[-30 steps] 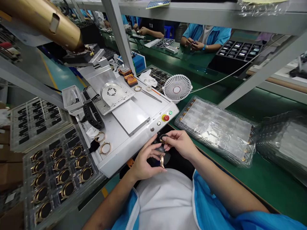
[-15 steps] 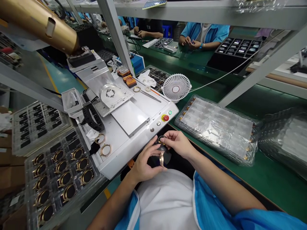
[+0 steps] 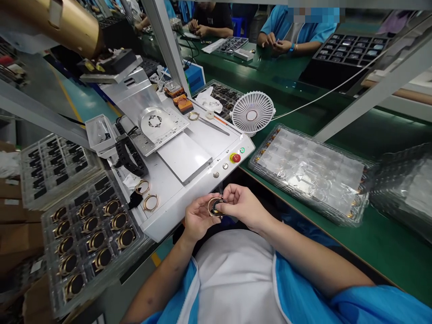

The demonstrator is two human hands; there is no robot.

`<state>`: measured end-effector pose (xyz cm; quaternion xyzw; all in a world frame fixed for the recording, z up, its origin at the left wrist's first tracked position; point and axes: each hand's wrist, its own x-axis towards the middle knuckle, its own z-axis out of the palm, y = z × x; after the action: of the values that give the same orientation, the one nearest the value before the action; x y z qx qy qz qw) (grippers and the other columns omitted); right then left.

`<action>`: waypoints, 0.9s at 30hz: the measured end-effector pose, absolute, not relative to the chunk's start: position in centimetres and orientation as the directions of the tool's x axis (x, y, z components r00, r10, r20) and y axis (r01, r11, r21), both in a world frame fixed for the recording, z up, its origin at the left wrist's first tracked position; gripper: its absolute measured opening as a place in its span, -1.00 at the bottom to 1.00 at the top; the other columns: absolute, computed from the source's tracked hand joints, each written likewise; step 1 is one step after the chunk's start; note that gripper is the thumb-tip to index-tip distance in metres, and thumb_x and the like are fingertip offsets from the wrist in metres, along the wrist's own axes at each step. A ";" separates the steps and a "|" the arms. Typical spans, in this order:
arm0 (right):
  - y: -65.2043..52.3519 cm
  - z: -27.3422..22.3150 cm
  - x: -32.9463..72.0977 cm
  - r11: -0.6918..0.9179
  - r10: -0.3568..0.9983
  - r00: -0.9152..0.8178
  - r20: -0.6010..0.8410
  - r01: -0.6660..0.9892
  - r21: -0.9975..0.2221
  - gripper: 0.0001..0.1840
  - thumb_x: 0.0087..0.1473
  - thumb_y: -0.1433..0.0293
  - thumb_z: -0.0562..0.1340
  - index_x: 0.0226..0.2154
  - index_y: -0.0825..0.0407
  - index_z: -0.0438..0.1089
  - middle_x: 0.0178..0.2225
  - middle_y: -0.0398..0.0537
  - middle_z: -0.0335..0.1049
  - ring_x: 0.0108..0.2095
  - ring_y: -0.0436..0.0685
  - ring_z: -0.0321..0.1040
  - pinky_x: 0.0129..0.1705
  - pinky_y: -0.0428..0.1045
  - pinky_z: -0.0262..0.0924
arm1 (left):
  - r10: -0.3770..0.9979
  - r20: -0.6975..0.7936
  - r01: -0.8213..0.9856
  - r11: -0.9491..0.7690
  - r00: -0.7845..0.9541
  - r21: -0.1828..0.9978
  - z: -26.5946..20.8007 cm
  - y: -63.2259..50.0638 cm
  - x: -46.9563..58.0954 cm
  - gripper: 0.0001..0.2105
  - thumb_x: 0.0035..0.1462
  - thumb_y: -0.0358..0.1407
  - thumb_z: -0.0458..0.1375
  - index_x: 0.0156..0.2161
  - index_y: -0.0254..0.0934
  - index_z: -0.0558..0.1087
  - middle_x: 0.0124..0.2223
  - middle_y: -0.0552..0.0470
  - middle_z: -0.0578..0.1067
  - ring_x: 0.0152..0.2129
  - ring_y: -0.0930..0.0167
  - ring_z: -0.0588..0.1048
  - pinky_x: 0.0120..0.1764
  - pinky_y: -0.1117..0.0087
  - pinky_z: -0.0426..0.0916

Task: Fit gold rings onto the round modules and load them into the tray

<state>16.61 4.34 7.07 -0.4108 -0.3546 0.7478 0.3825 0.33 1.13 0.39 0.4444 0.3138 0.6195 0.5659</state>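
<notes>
In front of my lap, my left hand grips a gold watch-case ring by its edge, with the open face turned toward me. My right hand pinches a dark round watch part between thumb and fingers. That part sits within the ring's outline; whether it is seated in it I cannot tell. Close to my left hand, two loose gold rings lie on the white machine base. A third gold ring rests farther back, beside tweezers.
Trays of gold-rimmed watch parts are stacked at left. A white fan and covered clear trays stand at right. The machine has a metal fixture and red emergency button. Co-workers sit across the green bench.
My hands have come together. The ring, edge-on before, now faces me, and the dark round part has moved left and down into its outline. The camera view has shifted slightly.
</notes>
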 end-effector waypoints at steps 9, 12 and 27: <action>4.3 8.2 16.1 -0.380 0.883 -0.345 -0.318 -0.130 -0.916 -0.67 -0.26 0.41 0.38 -0.46 -0.01 0.21 -0.61 -0.34 0.31 -0.60 -0.09 0.20 -0.55 -0.15 0.09 | 0.977 0.210 -0.374 -0.211 -0.044 0.903 -0.6 1.0 0.0 -0.44 -0.24 -0.25 0.59 -0.02 0.00 0.64 -0.04 -0.04 0.69 -0.15 0.25 0.70 -0.09 0.31 0.63; 4.4 8.2 16.0 -0.374 0.879 -0.367 -0.305 -0.133 -0.918 -0.67 -0.24 0.41 0.37 -0.45 -0.01 0.20 -0.63 -0.36 0.30 -0.62 -0.10 0.19 -0.58 -0.16 0.04 | 0.979 0.183 -0.347 -0.203 -0.090 0.916 -0.7 0.9 0.0 -0.44 -0.30 -0.23 0.61 -0.07 -0.05 0.66 -0.08 -0.06 0.70 -0.20 0.23 0.71 -0.13 0.29 0.64; 4.7 7.5 16.0 -0.392 0.871 -0.387 -0.303 -0.174 -0.903 -0.59 -0.23 0.42 0.47 -0.44 0.00 0.22 -0.62 -0.35 0.35 -0.63 -0.10 0.26 -0.60 -0.19 0.10 | 0.978 0.099 -0.375 -0.164 -0.185 0.913 -0.9 0.7 0.3 -0.43 -0.43 -0.25 0.63 -0.15 -0.03 0.69 -0.14 0.01 0.72 -0.20 0.23 0.71 -0.15 0.34 0.65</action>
<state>16.03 4.70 7.47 -0.4189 -0.4157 0.7215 0.3621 0.27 0.71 -0.89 0.3813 0.3952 0.6607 0.5118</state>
